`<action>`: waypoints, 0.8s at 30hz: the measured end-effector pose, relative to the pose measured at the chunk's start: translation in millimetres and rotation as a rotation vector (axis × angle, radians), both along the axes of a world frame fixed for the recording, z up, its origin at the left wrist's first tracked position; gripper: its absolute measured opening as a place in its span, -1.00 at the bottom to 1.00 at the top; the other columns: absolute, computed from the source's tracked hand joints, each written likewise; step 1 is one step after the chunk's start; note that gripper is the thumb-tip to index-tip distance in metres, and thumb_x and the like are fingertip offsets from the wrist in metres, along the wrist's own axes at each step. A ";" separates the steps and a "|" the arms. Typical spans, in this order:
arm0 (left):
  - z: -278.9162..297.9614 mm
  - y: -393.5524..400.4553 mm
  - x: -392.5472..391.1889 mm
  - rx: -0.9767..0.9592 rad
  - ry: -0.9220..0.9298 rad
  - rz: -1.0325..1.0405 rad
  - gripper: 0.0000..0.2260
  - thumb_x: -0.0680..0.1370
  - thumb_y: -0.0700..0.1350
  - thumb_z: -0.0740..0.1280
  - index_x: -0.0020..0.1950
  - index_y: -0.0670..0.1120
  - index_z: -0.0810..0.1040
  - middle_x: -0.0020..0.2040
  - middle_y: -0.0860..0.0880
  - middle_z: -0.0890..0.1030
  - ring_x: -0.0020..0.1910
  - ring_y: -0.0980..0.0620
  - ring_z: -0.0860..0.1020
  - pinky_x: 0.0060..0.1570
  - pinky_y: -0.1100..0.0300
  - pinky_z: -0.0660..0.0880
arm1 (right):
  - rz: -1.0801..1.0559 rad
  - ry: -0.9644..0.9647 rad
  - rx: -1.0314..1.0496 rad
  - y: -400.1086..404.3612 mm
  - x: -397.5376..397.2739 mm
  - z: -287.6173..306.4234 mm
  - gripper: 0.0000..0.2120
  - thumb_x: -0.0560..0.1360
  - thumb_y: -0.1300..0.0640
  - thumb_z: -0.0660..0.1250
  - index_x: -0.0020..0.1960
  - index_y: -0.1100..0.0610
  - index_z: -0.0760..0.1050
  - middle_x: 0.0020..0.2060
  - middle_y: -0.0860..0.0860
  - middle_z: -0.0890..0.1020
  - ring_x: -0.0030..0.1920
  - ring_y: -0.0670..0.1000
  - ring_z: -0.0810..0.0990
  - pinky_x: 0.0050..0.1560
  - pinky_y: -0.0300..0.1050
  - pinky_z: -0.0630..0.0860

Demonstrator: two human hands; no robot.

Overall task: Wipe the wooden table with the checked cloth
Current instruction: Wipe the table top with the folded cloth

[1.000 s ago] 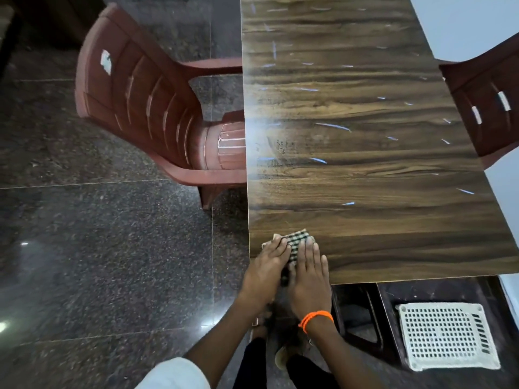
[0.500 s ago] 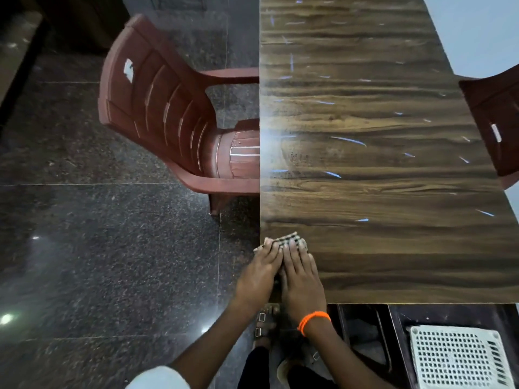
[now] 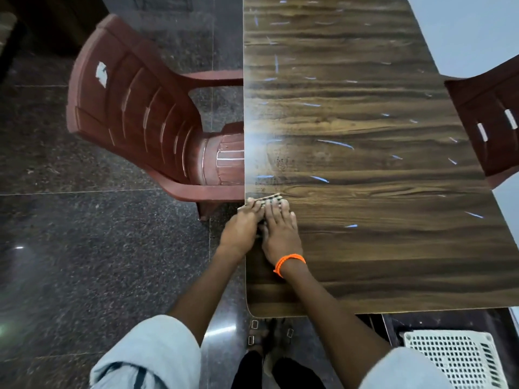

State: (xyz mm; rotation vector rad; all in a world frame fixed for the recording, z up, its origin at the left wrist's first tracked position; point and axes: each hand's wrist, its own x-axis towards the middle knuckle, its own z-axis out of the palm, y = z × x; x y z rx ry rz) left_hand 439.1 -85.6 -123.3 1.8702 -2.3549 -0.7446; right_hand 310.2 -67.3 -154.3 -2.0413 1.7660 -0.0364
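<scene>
Both hands are pressing flat on the cloth [image 3: 270, 199], fingers straight and held together, nothing pinched. The left hand [image 3: 242, 228] is lying half over the table's left edge, its fingertips on the cloth's left end; the right hand [image 3: 279, 234], with an orange band [image 3: 289, 262] at the wrist, is lying just beside it at 3 o'clock and covering the rest. Only a thin checked strip is showing beyond the fingertips, at 12 o'clock from the hands.

The cloth is sitting on the table [image 3: 365, 169] hard against the left edge. A second ago it was near the front left corner; now it is well farther up the top, with a band of bare wood between the wrists and the near edge. So the hands are pushing it away from the body, toward 12 o'clock, in one lane along the left edge.

By my judgement the wipe is early: one narrow strip is being covered, and the pale streaks and the dark speckled patch at 12 to 1 o'clock from the cloth are lying untouched ahead. The wide part of the top at 3 o'clock has yet to be reached.

A red chair [image 3: 146, 127] is standing at 10 o'clock, tucked against the left edge; another chair [image 3: 488, 127] is at 2 o'clock. A white basket [image 3: 455, 357] is lying on the floor at 5 o'clock.
</scene>
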 end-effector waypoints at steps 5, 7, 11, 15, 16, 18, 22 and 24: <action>6.6 41.2 8.1 0.068 -0.021 0.045 -0.31 0.53 -0.19 0.39 0.60 0.00 0.17 0.60 -0.06 0.16 0.58 -0.02 0.15 0.39 0.09 0.39 | 0.041 -0.055 -0.003 38.9 5.2 3.3 -0.39 0.63 0.03 0.06 0.61 0.07 -0.09 0.61 -0.03 -0.05 0.59 0.01 -0.22 0.58 0.02 -0.16; 6.7 67.8 2.6 0.066 -0.007 0.037 -0.39 0.58 -0.17 0.31 0.60 -0.01 0.16 0.61 -0.05 0.13 0.60 0.01 0.06 0.48 0.17 0.25 | 0.072 -0.060 0.012 62.3 -4.8 6.6 -0.39 0.64 0.02 0.05 0.61 0.05 -0.10 0.60 -0.05 -0.09 0.59 -0.01 -0.25 0.59 -0.01 -0.17; 4.4 84.3 -18.3 0.016 0.037 0.013 -0.51 0.66 -0.17 0.14 0.60 -0.05 0.16 0.61 -0.03 0.13 0.61 0.03 -0.04 0.54 0.26 0.06 | 0.059 -0.016 0.032 79.7 -31.5 10.4 -0.40 0.65 0.01 0.04 0.61 0.03 -0.11 0.60 -0.08 -0.13 0.58 -0.04 -0.26 0.59 -0.03 -0.14; 4.2 39.3 -27.0 0.007 0.048 0.007 -0.51 0.65 -0.18 0.16 0.59 -0.02 0.19 0.61 -0.01 0.15 0.61 0.05 0.01 0.50 0.17 0.22 | -0.011 -0.007 0.016 41.5 -35.2 9.7 -0.40 0.64 0.04 0.06 0.61 0.06 -0.09 0.60 -0.06 -0.08 0.59 0.00 -0.23 0.59 0.02 -0.09; 4.6 22.0 -26.5 0.005 0.050 0.009 -0.50 0.65 -0.17 0.18 0.59 -0.02 0.19 0.61 -0.01 0.16 0.60 0.05 0.03 0.49 0.15 0.24 | -0.034 -0.005 0.009 26.4 -32.2 8.2 -0.40 0.64 0.05 0.06 0.61 0.06 -0.08 0.60 -0.06 -0.06 0.59 0.00 -0.22 0.59 0.02 -0.10; 6.2 -12.4 -22.1 0.002 0.063 0.021 -0.48 0.63 -0.18 0.20 0.59 0.00 0.20 0.61 -0.02 0.16 0.60 0.03 0.08 0.47 0.10 0.30 | -0.077 -0.005 0.003 -5.6 -24.1 5.3 -0.40 0.64 0.06 0.06 0.61 0.06 -0.07 0.61 -0.05 -0.05 0.59 0.00 -0.21 0.59 0.03 -0.11; 6.4 -80.4 4.9 -0.024 0.047 -0.054 -0.48 0.61 -0.23 0.21 0.57 -0.03 0.24 0.59 -0.06 0.19 0.59 0.00 0.10 0.49 0.10 0.25 | -0.149 -0.034 -0.006 -69.3 7.1 1.0 -0.40 0.63 0.07 0.07 0.61 0.07 -0.07 0.61 -0.03 -0.05 0.60 0.01 -0.19 0.58 0.04 -0.12; 3.5 -108.7 22.8 -0.015 0.019 -0.144 -0.46 0.59 -0.25 0.23 0.57 -0.03 0.25 0.59 -0.05 0.20 0.59 -0.01 0.11 0.50 0.10 0.22 | -0.190 -0.046 -0.013 -86.7 27.2 -0.3 -0.40 0.63 0.08 0.08 0.61 0.09 -0.06 0.61 -0.01 -0.05 0.60 0.04 -0.18 0.58 0.07 -0.11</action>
